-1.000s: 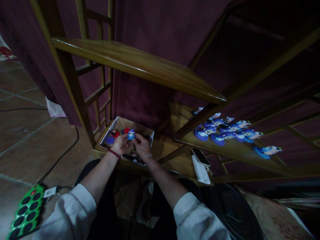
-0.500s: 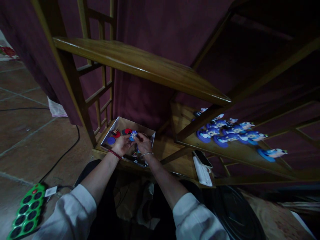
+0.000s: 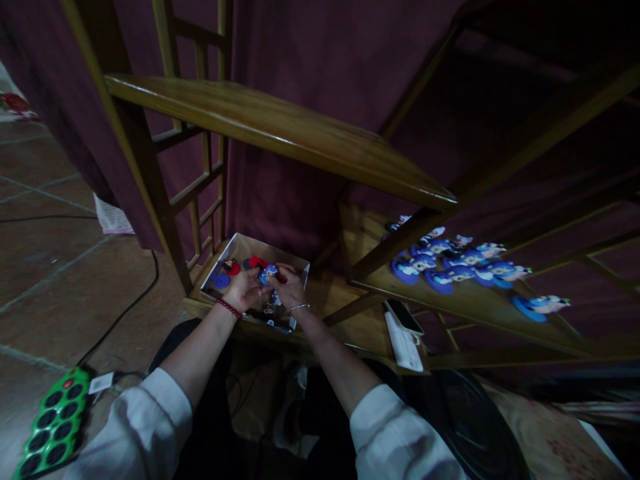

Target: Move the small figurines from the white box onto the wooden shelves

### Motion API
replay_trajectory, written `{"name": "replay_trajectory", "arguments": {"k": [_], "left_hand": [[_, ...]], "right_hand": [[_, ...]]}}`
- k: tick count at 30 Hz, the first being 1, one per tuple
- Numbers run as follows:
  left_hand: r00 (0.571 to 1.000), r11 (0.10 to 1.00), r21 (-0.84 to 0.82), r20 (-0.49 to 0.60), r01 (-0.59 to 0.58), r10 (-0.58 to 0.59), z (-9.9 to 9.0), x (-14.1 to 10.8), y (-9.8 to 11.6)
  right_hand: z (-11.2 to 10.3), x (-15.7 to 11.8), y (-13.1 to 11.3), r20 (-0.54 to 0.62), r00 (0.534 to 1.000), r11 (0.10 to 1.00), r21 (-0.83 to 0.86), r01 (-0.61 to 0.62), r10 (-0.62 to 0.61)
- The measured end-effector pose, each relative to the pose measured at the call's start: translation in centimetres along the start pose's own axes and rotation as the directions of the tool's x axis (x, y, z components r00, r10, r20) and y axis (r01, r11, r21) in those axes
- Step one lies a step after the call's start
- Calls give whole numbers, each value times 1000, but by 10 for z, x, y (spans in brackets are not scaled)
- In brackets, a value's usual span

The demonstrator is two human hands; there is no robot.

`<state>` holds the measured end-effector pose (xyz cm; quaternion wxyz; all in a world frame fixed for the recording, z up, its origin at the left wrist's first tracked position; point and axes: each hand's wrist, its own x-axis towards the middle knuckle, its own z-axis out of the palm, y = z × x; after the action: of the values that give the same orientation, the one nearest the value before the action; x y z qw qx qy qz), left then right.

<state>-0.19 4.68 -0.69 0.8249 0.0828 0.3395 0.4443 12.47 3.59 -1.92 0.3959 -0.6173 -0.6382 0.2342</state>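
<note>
A small blue-haired figurine (image 3: 269,272) is held between both hands over an open cardboard box (image 3: 234,248) on the low shelf. My left hand (image 3: 244,289), with a red bead bracelet at the wrist, has its fingers against the figurine's left side. From the right, my right hand (image 3: 289,287), with a silver bracelet, pinches the same figurine. Inside the box lie a purple disc (image 3: 221,281), a dark figure on a red base (image 3: 231,267) and a red piece (image 3: 257,262). More small figures lie at the box's near side, partly hidden by my hands.
Several blue-based figurines (image 3: 453,277) stand on the raised shelf at the right. A phone (image 3: 404,316) lies over a white item (image 3: 406,347) on the lower shelf. A wooden board (image 3: 280,127) crosses above the box. A green power strip (image 3: 56,420) lies on the floor.
The figurine has turned slightly and shifted a little to the right in my fingers. My right hand has moved slightly right; my left hand is nearly still.
</note>
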Motion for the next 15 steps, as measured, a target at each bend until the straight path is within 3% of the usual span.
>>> {"name": "replay_trajectory", "arguments": {"k": [4, 9, 15], "left_hand": [[1000, 1000, 2, 11, 13, -13, -1, 1, 0], [1000, 1000, 24, 3, 19, -19, 0, 1, 1], [998, 996, 78, -53, 35, -31, 3, -1, 1]], "right_hand": [[-7, -1, -4, 34, 999, 986, -164, 20, -15], [-20, 1, -11, 112, 986, 956, -255, 148, -123], [-27, 7, -16, 290, 938, 910, -308, 278, -189]]}}
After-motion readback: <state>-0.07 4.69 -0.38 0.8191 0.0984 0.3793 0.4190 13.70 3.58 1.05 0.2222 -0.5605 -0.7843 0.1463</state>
